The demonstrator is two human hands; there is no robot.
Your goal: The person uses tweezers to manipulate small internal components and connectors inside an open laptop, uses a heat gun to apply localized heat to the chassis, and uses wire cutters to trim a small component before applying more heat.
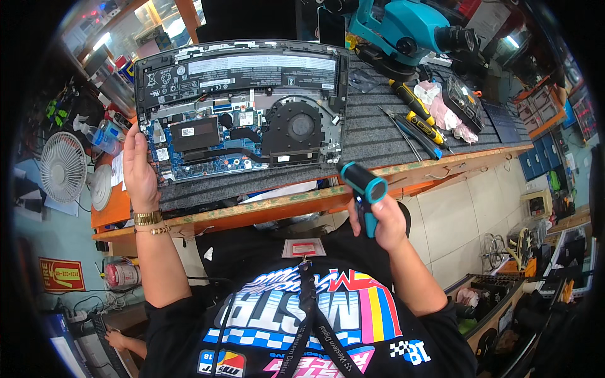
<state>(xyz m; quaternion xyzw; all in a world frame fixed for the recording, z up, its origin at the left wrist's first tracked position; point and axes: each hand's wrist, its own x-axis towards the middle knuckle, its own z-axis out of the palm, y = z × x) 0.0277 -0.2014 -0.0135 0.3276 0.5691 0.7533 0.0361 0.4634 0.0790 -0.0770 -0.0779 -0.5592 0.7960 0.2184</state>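
An opened laptop (239, 146) lies on the grey ribbed mat with its inside bared: a long black battery along the far side, a blue circuit board at the left and a round black fan at the right. My left hand (140, 167) grips the laptop's left edge, its fingertips partly hidden by the frame. In my right hand (386, 220) is a black and teal handheld blower (364, 181), my fingers wrapped round its handle. The blower is off the laptop's near right corner, apart from it, with its dark nozzle end toward the laptop.
A teal microscope (403, 28) stands behind, at the right. Yellow-black screwdrivers (423, 126), tweezers (403, 133) and crumpled pink tissue (446, 116) lie right of the laptop. A white fan (63, 159) is at the left. Another person's hand (116, 340) shows at lower left.
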